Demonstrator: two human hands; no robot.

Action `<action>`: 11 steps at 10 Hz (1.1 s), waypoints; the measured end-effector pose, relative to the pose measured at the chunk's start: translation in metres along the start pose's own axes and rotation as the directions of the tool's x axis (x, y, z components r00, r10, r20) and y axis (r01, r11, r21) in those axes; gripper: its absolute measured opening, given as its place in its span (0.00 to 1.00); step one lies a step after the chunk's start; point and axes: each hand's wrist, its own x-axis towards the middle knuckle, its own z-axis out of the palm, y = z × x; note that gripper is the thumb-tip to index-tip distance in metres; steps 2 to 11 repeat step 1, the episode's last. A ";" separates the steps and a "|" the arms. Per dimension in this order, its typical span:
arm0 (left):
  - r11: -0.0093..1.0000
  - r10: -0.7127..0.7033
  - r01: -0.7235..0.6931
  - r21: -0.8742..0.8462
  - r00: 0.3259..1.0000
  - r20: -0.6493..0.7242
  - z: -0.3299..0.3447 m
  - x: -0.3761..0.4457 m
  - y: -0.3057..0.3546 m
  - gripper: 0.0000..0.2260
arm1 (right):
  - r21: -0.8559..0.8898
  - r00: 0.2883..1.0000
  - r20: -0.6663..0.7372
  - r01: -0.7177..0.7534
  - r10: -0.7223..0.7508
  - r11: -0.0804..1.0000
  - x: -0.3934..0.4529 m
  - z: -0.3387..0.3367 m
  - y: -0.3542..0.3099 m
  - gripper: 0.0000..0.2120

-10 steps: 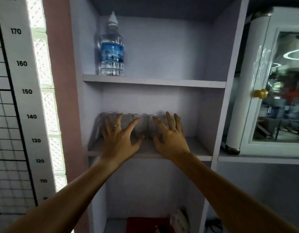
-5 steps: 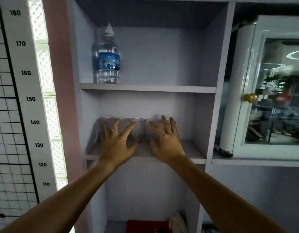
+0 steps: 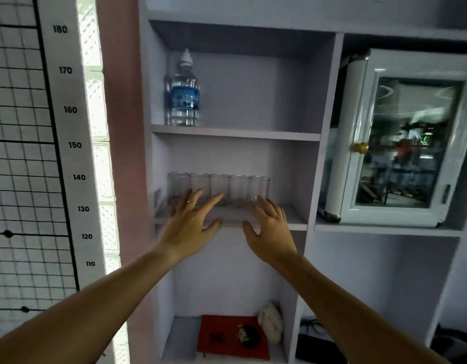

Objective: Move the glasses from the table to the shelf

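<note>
Several clear glasses stand upright in a row at the back of the middle shelf of a pale lilac unit. My left hand, with a ring on one finger, hovers in front of the left glasses with its fingers spread, holding nothing. Just to the right, my right hand is also open with fingers apart, in front of the shelf's front edge and below the rightmost glass. Neither hand touches a glass.
A water bottle stands on the shelf above. A white cabinet with a glass door sits to the right. A red box and a pale cloth bundle lie in the bottom compartment. A height chart hangs left.
Both hands have drawn back from the glasses toward me, and the whole row now shows. The view has pulled away and tilted up.
</note>
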 end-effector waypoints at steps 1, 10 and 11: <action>0.985 0.019 -0.025 -0.169 0.999 -0.037 -0.028 -0.023 0.003 0.27 | 0.001 0.995 -0.078 -0.065 0.065 0.998 -0.022 -0.016 -0.030 0.19; 0.985 0.019 -0.025 -0.169 0.999 -0.037 -0.028 -0.023 0.003 0.27 | 0.001 0.995 -0.078 -0.065 0.065 0.998 -0.022 -0.016 -0.030 0.19; 0.985 0.019 -0.025 -0.169 0.999 -0.037 -0.028 -0.023 0.003 0.27 | 0.001 0.995 -0.078 -0.065 0.065 0.998 -0.022 -0.016 -0.030 0.19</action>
